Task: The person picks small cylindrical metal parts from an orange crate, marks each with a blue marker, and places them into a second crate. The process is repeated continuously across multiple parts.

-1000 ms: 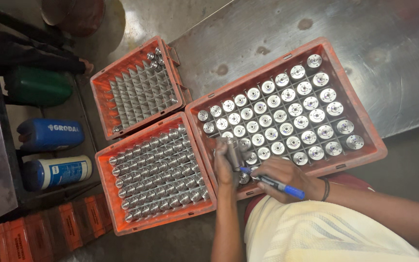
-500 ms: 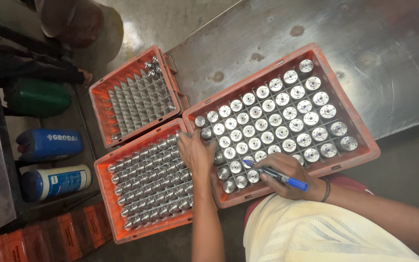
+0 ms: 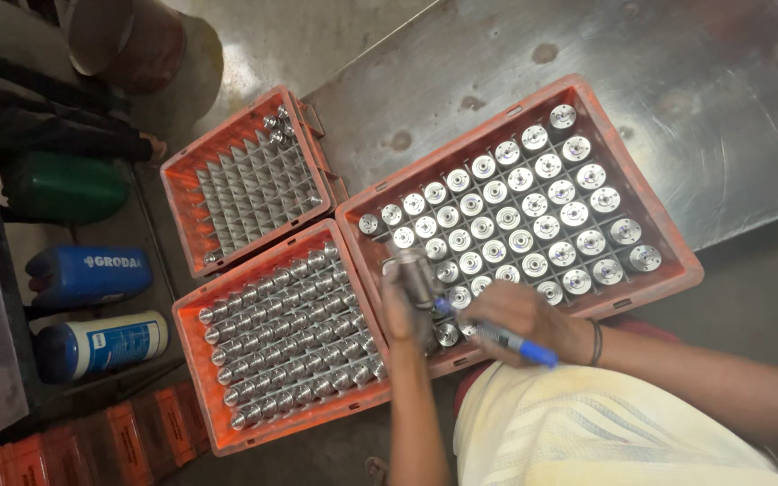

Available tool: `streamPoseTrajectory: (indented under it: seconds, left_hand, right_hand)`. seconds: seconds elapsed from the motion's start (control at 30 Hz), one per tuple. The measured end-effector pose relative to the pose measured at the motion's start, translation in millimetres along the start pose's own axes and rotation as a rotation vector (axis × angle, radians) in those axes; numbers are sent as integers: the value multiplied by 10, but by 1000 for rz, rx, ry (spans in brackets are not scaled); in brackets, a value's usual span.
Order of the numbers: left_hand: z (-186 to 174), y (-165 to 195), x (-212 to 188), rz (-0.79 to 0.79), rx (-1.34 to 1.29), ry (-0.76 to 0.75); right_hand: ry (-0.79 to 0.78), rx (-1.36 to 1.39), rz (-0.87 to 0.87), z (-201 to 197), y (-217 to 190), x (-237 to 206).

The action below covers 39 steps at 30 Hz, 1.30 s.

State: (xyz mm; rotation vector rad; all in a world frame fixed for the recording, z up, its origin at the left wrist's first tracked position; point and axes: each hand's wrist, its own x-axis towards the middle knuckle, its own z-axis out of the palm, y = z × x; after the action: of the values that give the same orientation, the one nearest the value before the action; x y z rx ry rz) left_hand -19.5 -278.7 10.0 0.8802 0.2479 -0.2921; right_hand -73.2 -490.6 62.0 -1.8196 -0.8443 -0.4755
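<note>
Marking is looking partly done: I am gripping one metal cylinder [image 3: 416, 274] in my left hand [image 3: 402, 310] over the big orange crate's [image 3: 677, 261] near corner, my right hand [image 3: 520, 315] pinching a blue pen [image 3: 515, 343] beside it, most cups still waiting.

Green canister [image 3: 63, 187], two blue canisters [image 3: 90, 274], rusty drum [image 3: 137, 40], nearly empty orange crate [image 3: 247, 180]

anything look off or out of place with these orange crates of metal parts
Nothing looks spilled or damaged. The one uneven thing: the upper-left orange plastic crate is nearly empty, with only a few shiny metal cylinders in its far corner, while the other two are mostly full. The left hand holds one metal cylinder; the right hand holds a blue pen.
</note>
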Motion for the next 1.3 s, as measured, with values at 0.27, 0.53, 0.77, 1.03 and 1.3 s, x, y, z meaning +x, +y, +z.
streamPoseTrajectory:
  seconds: [0.27, 0.53, 0.77, 1.03, 1.3]
  left_hand:
    - [26, -233, -92, -38, 234, 127]
    - [15, -199, -43, -22, 54, 25]
    - [171, 509, 171, 304, 1664, 423]
    - [201, 480, 451, 538, 1939, 298]
    - [59, 817, 391, 301, 1281, 258]
  right_hand:
    - [31, 81, 195, 10, -96, -85]
    - [34, 97, 269, 21, -105, -77]
    - [18, 86, 339, -4, -72, -84]
    - [47, 80, 351, -49, -42, -103]
    - [95, 35, 434, -141, -86, -75]
